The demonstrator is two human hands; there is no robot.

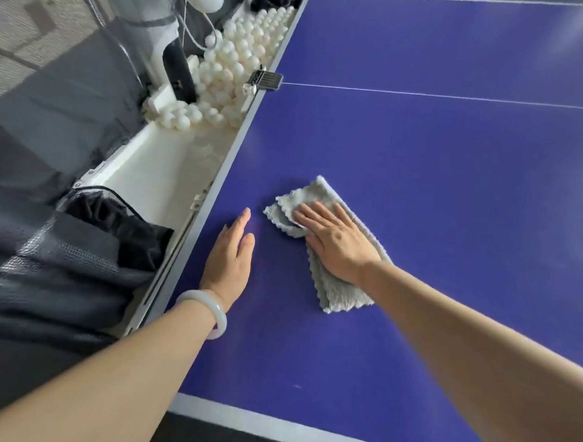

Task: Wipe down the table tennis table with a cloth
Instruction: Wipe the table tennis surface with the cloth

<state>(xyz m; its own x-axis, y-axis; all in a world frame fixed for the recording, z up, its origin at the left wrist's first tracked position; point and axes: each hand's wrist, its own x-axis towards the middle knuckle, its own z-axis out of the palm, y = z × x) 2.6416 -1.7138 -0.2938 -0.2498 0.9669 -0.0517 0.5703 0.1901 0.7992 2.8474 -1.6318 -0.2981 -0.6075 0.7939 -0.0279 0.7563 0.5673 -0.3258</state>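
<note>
Wiping in progress: right hand (336, 243), fingers flat, presses folded grey cloth (329, 246) on blue table (421, 160) at lower centre, left hand (231, 255) flat and empty beside it; next stroke probably needs untouched surface at upper right.

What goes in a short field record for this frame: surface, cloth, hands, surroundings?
surface: blue table tennis table, white edge lines
cloth: grey, folded, flat on the table
right hand: pressed flat on the cloth, fingers straight
left hand: flat on the bare table beside the cloth, white bracelet at wrist
surroundings: white balls heaped in a tray beside the table
</note>
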